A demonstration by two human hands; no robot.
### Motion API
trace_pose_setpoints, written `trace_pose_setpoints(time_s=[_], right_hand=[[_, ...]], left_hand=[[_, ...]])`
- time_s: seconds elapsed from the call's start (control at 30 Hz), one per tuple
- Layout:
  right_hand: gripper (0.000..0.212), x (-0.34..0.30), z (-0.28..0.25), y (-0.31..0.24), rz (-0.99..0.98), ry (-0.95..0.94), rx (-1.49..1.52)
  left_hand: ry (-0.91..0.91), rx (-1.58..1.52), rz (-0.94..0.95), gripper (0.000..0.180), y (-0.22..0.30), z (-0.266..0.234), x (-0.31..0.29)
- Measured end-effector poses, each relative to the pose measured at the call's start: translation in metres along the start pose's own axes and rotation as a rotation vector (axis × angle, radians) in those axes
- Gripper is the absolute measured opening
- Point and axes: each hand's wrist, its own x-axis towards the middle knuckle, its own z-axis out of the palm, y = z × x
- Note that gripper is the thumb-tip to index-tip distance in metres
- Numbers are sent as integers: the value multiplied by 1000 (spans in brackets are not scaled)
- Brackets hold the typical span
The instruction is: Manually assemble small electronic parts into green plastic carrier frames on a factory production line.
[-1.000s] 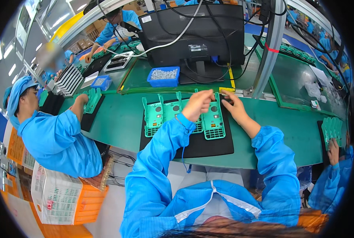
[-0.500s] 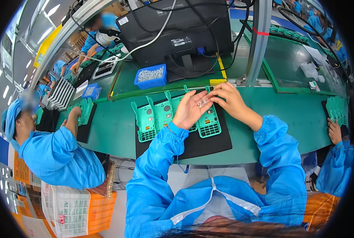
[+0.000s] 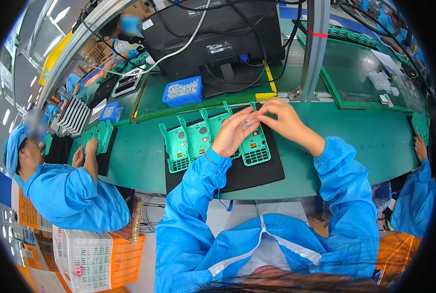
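Note:
My left hand [image 3: 229, 136] is palm up and cupped over the green plastic housings, with a few small translucent pieces [image 3: 247, 123] lying in its fingers. The thumb and fingertips of my right hand [image 3: 287, 119] are pinched together right beside the left fingertips; whatever they hold is too small to make out. Several green housings [image 3: 198, 136] with keypad-like grids stand side by side on a black mat [image 3: 271, 173]. Both hands cover the upper parts of the right-hand ones. The rightmost housing [image 3: 255, 149] shows below my right hand.
A blue bin [image 3: 182, 93] of small white pieces stands behind the housings, beside a monitor [image 3: 213, 46]. A metal post [image 3: 316, 53] rises at the back right. Co-workers [image 3: 71, 185] sit to the left and right, with green housings before them. Crates [image 3: 93, 254] stand lower left.
My left hand has curled more, its palm turning inward. My right hand has dipped slightly, its pinch staying beside the left fingertips. The view has shifted a little.

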Motion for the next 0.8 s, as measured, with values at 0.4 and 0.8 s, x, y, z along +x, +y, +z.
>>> trace_pose_setpoints(time_s=[0.4, 0.8], right_hand=[[22, -5, 10, 13, 642, -163, 861], [19, -8, 12, 14, 716, -209, 1031]], left_hand=[[280, 1396, 811, 14, 1, 12, -5], [245, 1380, 781, 16, 2, 6, -2]])
